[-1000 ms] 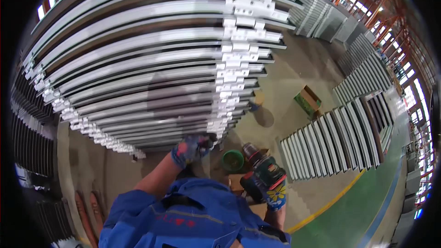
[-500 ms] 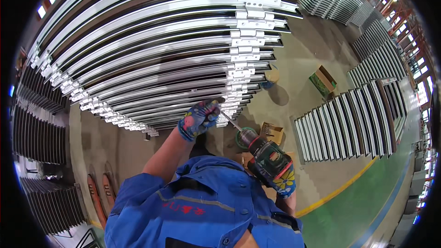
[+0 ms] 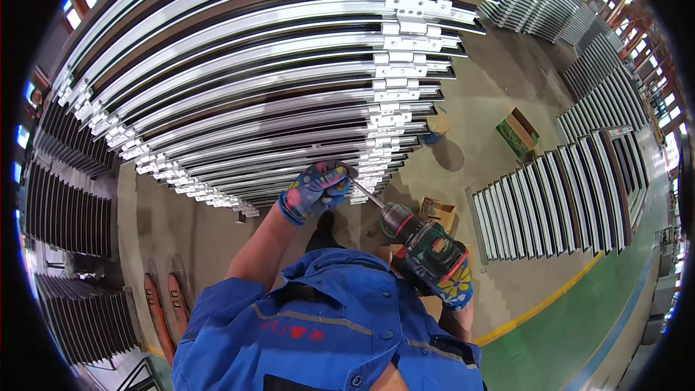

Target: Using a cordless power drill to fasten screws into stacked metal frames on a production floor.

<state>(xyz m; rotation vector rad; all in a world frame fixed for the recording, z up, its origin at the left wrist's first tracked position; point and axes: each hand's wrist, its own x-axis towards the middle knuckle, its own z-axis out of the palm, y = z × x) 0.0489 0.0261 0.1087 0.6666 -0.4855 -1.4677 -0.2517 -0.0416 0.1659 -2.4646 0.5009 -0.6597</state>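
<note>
My right hand point(image 3: 455, 288), in a flowered glove, grips a dark green and black power drill point(image 3: 434, 252). Its long thin bit point(image 3: 368, 194) points up and left toward my left hand point(image 3: 313, 192). That hand, gloved in the same flowered pattern, has its fingers curled together at the tip of the bit; whatever they pinch is hidden. Both hands are in front of a tall stack of white and dark metal frames point(image 3: 239, 112). Silver hinges point(image 3: 394, 85) run in a column along the right ends of the frames, just beyond the bit.
An open carton point(image 3: 437, 213) sits on the floor beside the drill. Farther right are a green and brown box point(image 3: 517, 134) and another frame stack point(image 3: 546, 206). A round container point(image 3: 436, 127) stands by the hinged ends. Orange pallet-truck forks point(image 3: 158, 318) lie at lower left.
The whole view has shifted slightly, so the stacks and boxes appear a little farther right and lower. My left hand and the drill bit stay close together, with little change between them.
</note>
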